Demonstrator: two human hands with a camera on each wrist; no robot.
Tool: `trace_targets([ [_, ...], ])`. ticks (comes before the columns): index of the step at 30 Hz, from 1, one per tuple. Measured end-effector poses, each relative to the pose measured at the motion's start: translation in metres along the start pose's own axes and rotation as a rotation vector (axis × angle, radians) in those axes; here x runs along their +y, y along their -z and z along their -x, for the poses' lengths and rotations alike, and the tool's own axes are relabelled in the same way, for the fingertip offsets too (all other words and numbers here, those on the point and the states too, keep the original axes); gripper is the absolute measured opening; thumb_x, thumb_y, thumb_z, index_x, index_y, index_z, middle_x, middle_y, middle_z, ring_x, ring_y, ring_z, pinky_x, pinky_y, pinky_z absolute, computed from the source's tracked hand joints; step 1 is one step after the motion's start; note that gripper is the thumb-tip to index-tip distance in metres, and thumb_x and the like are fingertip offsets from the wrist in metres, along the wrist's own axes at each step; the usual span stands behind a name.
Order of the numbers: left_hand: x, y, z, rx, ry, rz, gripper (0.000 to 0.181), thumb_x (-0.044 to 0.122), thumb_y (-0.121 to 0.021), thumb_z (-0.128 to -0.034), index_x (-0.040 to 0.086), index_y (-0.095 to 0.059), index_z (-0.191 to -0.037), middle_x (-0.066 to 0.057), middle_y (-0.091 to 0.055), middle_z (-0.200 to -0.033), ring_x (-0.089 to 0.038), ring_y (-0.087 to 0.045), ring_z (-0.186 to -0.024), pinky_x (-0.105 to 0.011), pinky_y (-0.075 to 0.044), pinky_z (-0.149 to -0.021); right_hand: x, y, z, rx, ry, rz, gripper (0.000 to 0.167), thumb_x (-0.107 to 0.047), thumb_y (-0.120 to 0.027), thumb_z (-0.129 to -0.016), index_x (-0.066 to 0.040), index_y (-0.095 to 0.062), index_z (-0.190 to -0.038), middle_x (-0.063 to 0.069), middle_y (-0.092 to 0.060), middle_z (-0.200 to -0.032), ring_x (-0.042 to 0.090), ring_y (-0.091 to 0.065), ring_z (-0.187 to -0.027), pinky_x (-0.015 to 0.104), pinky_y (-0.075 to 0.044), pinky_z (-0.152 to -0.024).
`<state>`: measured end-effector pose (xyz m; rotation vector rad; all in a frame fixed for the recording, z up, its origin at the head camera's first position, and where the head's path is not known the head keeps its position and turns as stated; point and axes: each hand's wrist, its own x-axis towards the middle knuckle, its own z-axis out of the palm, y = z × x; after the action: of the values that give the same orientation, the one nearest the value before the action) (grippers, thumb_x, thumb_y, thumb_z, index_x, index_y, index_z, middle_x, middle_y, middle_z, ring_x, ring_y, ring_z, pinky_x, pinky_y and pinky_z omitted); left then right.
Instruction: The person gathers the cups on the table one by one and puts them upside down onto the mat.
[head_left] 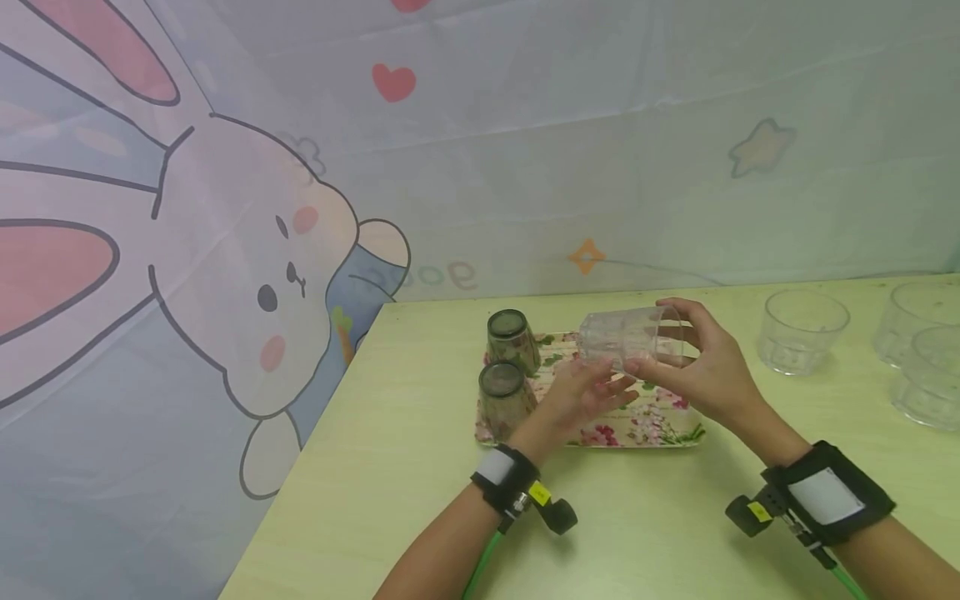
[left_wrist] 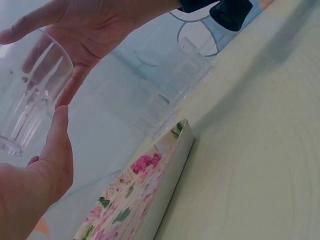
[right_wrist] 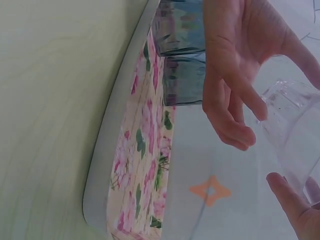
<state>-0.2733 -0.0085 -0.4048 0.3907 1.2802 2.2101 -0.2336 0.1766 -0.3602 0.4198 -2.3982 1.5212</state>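
Observation:
A clear drinking glass [head_left: 618, 335] is tipped on its side above the flowered tray [head_left: 648, 427], its mouth toward the right. My right hand [head_left: 716, 367] grips it near the rim, thumb in front and fingers behind. The left hand [head_left: 573, 400] is under the base end, fingers mostly extended and touching the glass. On the left part of the tray, two dark tinted glasses stand upside down: a rear one [head_left: 513, 342] and a front one [head_left: 506, 400]. The right wrist view shows these tinted glasses [right_wrist: 184, 80] partly hidden behind the left hand.
On the table [head_left: 622, 533] at the right stands a clear glass [head_left: 804, 329]. Farther right are two more, a rear one [head_left: 918, 308] and a front one [head_left: 930, 387], overlapping in view. A printed cloth [head_left: 525, 167] hangs behind the table.

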Motion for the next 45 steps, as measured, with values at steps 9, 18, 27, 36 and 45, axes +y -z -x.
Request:
trace_targets([
  [9,-0.011,-0.010,-0.003,0.026,0.038,0.151,0.100,0.059,-0.086,-0.0508,0.018,-0.040,-0.130,-0.004,-0.051,-0.121,-0.019,-0.053,-0.119,-0.041,-0.028,-0.121,0.000,-0.008,0.002,0.058,0.097,-0.003,0.079,-0.011,-0.081,-0.075,-0.009,-0.038,-0.141,0.013,-0.047,-0.136,-0.005,-0.048,-0.112,0.000,-0.046,-0.082],
  [18,-0.013,-0.016,-0.001,0.064,0.028,0.302,0.134,0.052,-0.088,-0.0548,0.018,-0.003,-0.153,-0.022,-0.026,-0.153,-0.027,-0.046,-0.131,-0.018,-0.055,-0.090,0.004,-0.012,0.003,0.081,0.153,-0.006,0.079,-0.007,-0.082,-0.073,-0.007,-0.040,-0.140,0.013,-0.049,-0.133,-0.010,-0.048,-0.109,0.001,-0.048,-0.081],
  [27,-0.015,-0.018,0.001,0.107,0.000,0.276,0.124,0.049,-0.085,-0.0640,0.017,-0.006,-0.154,-0.022,-0.027,-0.151,-0.027,-0.046,-0.130,-0.017,-0.056,-0.088,0.006,-0.014,0.004,0.073,0.165,-0.014,0.079,-0.005,-0.081,-0.073,-0.005,-0.038,-0.140,0.015,-0.045,-0.136,-0.009,-0.047,-0.111,0.001,-0.047,-0.082],
  [36,-0.016,-0.026,0.003,0.143,-0.084,0.211,0.078,0.037,-0.063,-0.0889,0.013,-0.021,-0.150,-0.013,-0.042,-0.129,-0.011,-0.057,-0.098,-0.016,-0.057,-0.083,0.004,-0.013,0.003,0.041,0.139,-0.029,0.081,-0.007,-0.080,-0.075,-0.006,-0.035,-0.142,0.014,-0.041,-0.140,-0.003,-0.046,-0.114,-0.001,-0.045,-0.085],
  [45,-0.014,-0.027,0.006,0.160,-0.123,0.132,0.059,0.029,-0.057,-0.0906,0.007,-0.035,-0.141,-0.007,-0.049,-0.124,-0.008,-0.062,-0.090,-0.025,-0.055,-0.093,0.002,-0.011,0.005,-0.006,0.133,-0.030,0.090,-0.008,-0.079,-0.075,-0.012,-0.027,-0.148,0.014,-0.039,-0.142,0.007,-0.046,-0.118,0.009,-0.051,-0.087],
])
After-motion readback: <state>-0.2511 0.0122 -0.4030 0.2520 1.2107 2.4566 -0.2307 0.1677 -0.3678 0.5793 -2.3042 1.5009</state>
